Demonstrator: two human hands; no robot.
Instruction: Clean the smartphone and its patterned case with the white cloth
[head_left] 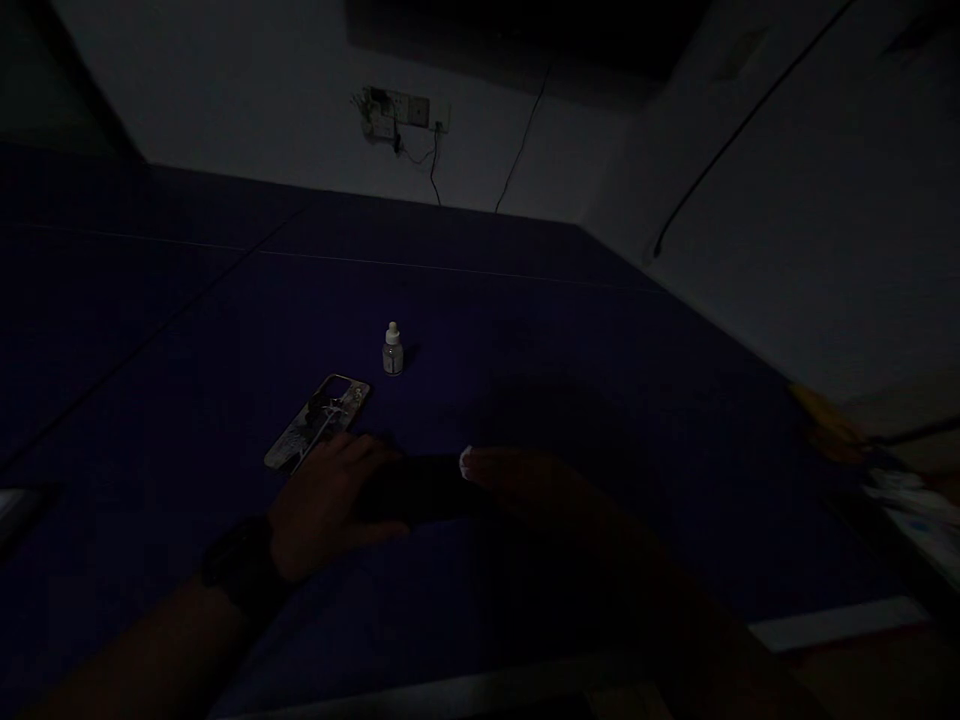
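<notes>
Very dim shot, head view down onto a dark blue tabletop [487,320] with 2 hands at the near side. Left hand [330,500] lies palm down, black watch strap [244,565] on the wrist, fingers [360,455] loosely curved and slightly apart, resting over the left end of a dark flat object [420,490] (looks like a phone, too dark to be sure). Right hand [532,490] comes in from the lower right, and its pale fingertip [465,462] sits at the object's right end. The object lies flat between the 2 hands, low on the table, and both hands seem to touch it, but whether either one is gripping it can't be told in this light. Just beyond the left hand lies a printed phone case [319,422], tilted on its back, very near the fingers. Further on, a small dropper bottle [392,350] stands upright, apart from the case. Wall socket panel [401,110] with black cables [433,175] on the far wall
</notes>
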